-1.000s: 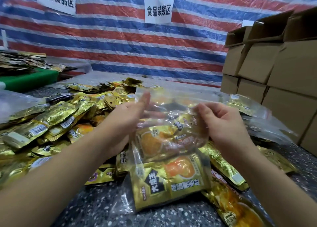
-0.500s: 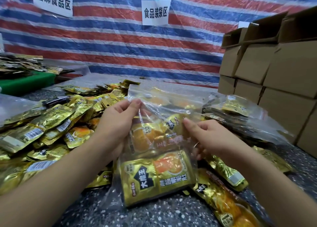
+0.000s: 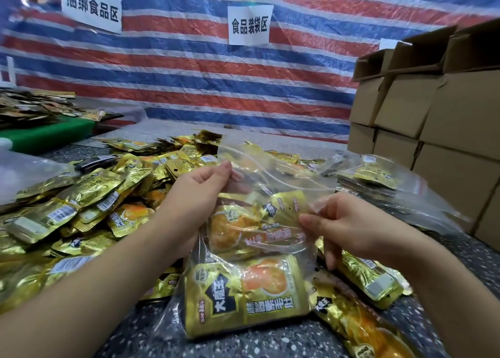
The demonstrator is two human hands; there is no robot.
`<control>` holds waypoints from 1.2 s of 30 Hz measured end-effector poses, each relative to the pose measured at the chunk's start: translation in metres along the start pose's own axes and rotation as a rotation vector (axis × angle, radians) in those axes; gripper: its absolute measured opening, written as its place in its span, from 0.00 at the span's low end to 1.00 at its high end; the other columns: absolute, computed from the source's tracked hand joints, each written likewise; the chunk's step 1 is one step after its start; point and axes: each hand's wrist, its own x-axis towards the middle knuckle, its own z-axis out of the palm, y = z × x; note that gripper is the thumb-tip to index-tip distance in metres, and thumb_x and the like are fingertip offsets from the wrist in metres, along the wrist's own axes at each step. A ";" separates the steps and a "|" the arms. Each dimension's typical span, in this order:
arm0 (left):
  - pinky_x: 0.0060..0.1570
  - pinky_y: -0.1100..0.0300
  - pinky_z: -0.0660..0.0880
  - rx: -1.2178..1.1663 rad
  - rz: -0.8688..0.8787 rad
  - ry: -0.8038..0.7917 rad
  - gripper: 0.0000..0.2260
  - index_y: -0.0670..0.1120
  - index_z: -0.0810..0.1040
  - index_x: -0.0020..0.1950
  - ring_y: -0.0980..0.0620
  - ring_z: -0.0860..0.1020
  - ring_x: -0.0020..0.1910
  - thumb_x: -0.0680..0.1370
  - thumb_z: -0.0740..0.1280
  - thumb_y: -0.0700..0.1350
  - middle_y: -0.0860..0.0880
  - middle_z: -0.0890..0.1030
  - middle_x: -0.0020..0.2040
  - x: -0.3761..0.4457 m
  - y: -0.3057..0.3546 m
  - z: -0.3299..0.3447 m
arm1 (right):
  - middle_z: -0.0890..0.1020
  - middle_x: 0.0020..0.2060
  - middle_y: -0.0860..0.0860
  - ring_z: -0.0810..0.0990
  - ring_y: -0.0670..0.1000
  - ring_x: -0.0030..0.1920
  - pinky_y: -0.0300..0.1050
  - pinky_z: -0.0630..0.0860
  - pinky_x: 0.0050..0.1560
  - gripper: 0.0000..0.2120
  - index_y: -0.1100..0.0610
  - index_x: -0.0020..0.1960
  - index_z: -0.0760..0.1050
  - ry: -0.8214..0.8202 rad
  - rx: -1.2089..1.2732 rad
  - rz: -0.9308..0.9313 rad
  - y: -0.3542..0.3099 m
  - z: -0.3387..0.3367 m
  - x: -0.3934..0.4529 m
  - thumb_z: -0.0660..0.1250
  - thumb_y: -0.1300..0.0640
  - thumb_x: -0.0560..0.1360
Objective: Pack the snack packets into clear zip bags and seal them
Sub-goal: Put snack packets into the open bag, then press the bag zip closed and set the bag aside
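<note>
A clear zip bag (image 3: 273, 173) stands upright at centre, holding several gold snack packets (image 3: 246, 298) with orange pictures. Its mouth gapes open at the top, the zip strip curving between my hands. My left hand (image 3: 200, 192) pinches the bag's upper left edge near the zip. My right hand (image 3: 341, 222) pinches the right side of the bag lower down, thumb and forefinger on the plastic. The bag's bottom rests on the speckled table (image 3: 270, 344).
A big heap of loose gold packets (image 3: 89, 203) covers the table on the left. More loose packets (image 3: 365, 279) lie by my right wrist. Filled clear bags (image 3: 384, 179) lie at the right, before stacked cardboard boxes (image 3: 438, 130). A striped tarp (image 3: 216, 81) hangs behind.
Both hands have shifted along the bag: the left one now pinches the top left corner, the right one dropped to the right side. The bag's mouth has risen and spread wider.
</note>
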 end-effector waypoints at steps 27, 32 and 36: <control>0.35 0.58 0.79 0.019 0.060 -0.042 0.15 0.47 0.81 0.49 0.43 0.86 0.42 0.81 0.60 0.55 0.45 0.86 0.45 0.004 0.004 -0.006 | 0.83 0.30 0.47 0.81 0.43 0.31 0.33 0.75 0.33 0.11 0.59 0.44 0.80 0.397 0.503 -0.034 0.002 0.020 0.018 0.62 0.60 0.82; 0.40 0.56 0.78 0.126 0.167 -0.006 0.13 0.48 0.82 0.48 0.47 0.85 0.41 0.82 0.59 0.51 0.47 0.86 0.44 0.005 0.000 -0.006 | 0.86 0.46 0.58 0.86 0.55 0.46 0.55 0.79 0.52 0.08 0.61 0.56 0.79 0.456 0.583 -0.068 0.001 0.018 0.018 0.68 0.61 0.78; 0.39 0.58 0.78 0.188 0.230 0.012 0.11 0.48 0.81 0.49 0.49 0.85 0.41 0.83 0.60 0.47 0.49 0.86 0.43 0.004 -0.001 -0.002 | 0.86 0.42 0.50 0.85 0.47 0.42 0.37 0.79 0.39 0.09 0.55 0.55 0.79 0.537 0.596 -0.206 -0.002 0.013 0.014 0.71 0.57 0.74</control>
